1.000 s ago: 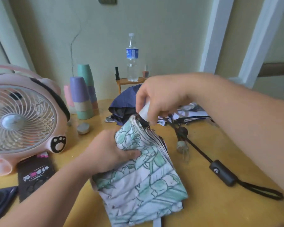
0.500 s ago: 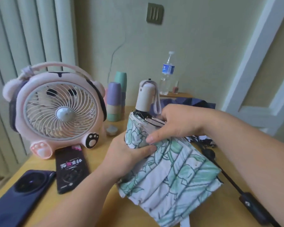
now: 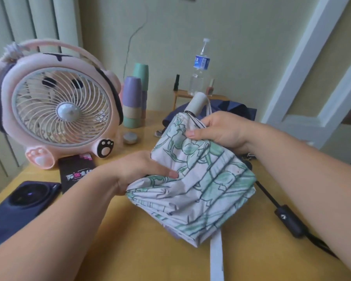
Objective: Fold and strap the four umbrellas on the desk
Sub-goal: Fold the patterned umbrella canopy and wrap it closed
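The step in hand looks like gathering the canopy of 1 of the 4 umbrellas. The white folding umbrella with a green leaf print (image 3: 201,179) is held tilted over the yellow wooden counter (image 3: 130,240). Its cream plastic handle (image 3: 198,102) points up and away, and its loose pleats flare toward the person. I cannot tell whether its lower edge rests on the counter.

The left hand (image 3: 138,171) grips the near side of the canopy, with the thumb lying on the cloth and the other fingers tucked underneath, out of sight. The right hand (image 3: 217,130) grips the cloth just below the handle, thumb pressed on the fabric and fingers curled round the far side.

The white fabric strap (image 3: 216,258) hangs free from the lower edge, unfastened. The pleats are bunched, not wound flat.

The next move probably calls for 1 hand to steady the handle end while the other rolls the pleats tightly round the shaft in 1 direction. The dangling strap can then be caught and wrapped round.

A navy-blue umbrella (image 3: 235,107) lies slack behind, and a black umbrella handle with a wrist loop (image 3: 290,222) lies to the right. Most of the task appears to remain.
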A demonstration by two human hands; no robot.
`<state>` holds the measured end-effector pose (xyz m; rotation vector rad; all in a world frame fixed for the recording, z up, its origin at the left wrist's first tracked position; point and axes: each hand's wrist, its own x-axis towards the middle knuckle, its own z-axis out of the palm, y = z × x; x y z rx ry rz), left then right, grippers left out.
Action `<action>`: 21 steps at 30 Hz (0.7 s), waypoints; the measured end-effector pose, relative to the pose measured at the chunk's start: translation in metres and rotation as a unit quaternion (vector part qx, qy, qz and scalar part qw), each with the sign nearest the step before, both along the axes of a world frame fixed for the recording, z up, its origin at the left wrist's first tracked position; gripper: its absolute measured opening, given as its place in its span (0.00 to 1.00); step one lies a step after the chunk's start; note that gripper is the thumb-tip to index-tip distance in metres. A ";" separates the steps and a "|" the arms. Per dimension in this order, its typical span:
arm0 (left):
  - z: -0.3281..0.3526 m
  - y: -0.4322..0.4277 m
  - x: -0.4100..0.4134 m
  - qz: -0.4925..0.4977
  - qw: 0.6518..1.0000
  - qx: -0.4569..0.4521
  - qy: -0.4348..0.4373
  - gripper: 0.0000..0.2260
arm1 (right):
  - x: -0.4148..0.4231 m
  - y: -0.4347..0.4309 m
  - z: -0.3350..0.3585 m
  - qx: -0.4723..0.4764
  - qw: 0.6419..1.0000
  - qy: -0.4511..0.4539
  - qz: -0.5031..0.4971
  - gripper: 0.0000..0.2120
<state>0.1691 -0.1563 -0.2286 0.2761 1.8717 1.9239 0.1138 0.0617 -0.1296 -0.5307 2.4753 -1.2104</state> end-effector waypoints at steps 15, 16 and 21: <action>-0.012 0.012 0.006 -0.050 0.998 -0.018 -0.039 0.22 | 0.018 0.024 -0.037 -0.105 0.992 0.015 -0.063 0.15; -0.013 0.013 0.006 -0.063 0.997 0.010 -0.040 0.22 | 0.020 0.026 -0.035 -0.122 0.991 -0.001 -0.059 0.18; -0.025 0.013 0.010 -0.131 0.979 0.147 -0.051 0.22 | 0.031 0.039 -0.032 -0.308 0.936 -0.169 0.002 0.13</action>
